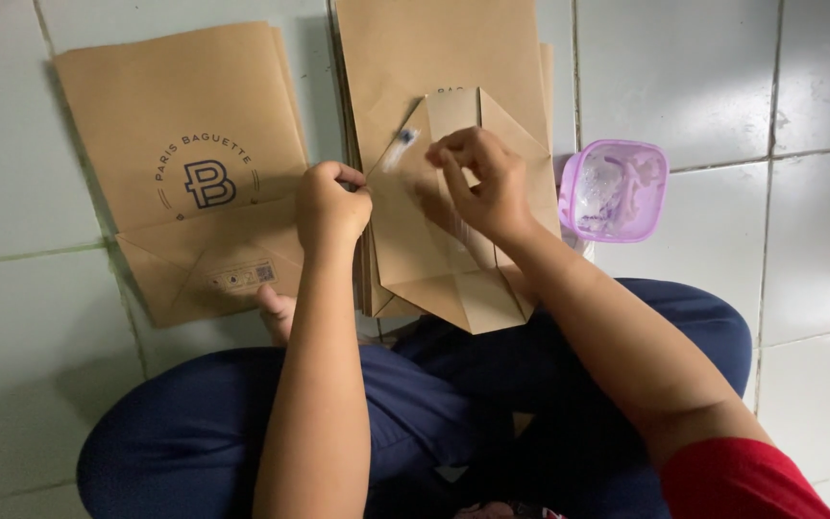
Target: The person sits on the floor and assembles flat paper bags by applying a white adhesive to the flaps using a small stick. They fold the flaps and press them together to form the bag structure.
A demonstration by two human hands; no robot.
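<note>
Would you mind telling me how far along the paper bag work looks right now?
Done, it seems: a folded brown bag lies flat on the floor tiles at the left. In hand: the left hand pinches the edge of the middle bag's folded bottom while the right hand presses on the flap. A purple tub sits beside it. More bags lie underneath, apparently left.

Matt brown kraft paper bags [453,240], creased along their folds; a glossy translucent purple plastic container [614,189]; smooth, faintly shiny pale floor tiles [684,67]; soft navy cloth trousers [194,432]
</note>
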